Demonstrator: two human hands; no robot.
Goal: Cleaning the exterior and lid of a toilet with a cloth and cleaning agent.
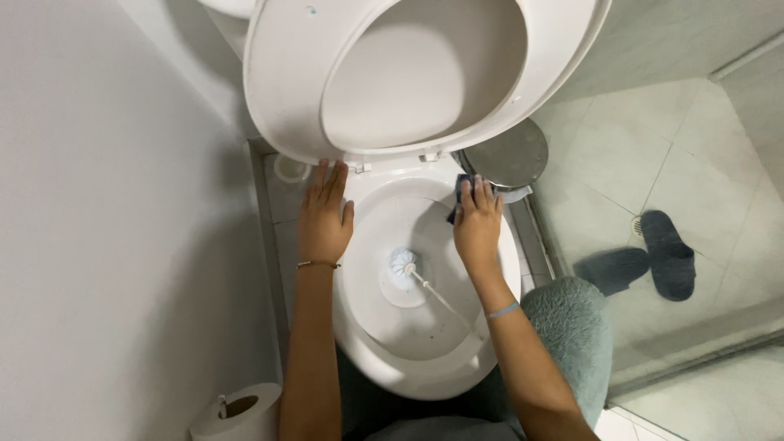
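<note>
We see a round metal bin lid [505, 155], dark slippers [645, 260] behind glass, a teal mat [576, 327] and a toilet-paper roll [238, 415].

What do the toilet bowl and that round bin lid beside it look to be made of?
The toilet bowl looks like glazed white ceramic: smooth, with a soft sheen. The round bin lid seems to be brushed metal, probably steel: grey with a dull reflective gleam.

Home bathroom. White toilet [425, 327] with seat and lid [408, 73] raised, toilet brush [406, 265] standing in bowl. Toilet paper roll [241, 412] low by white wall. Pale tiled floor [694, 147] with drain [638, 225]; pair of dark slippers [645, 261] on it. Fluffy teal bath mat [572, 327] beside toilet. Round metal-lidded waste bin [506, 155] behind bowl.
</note>
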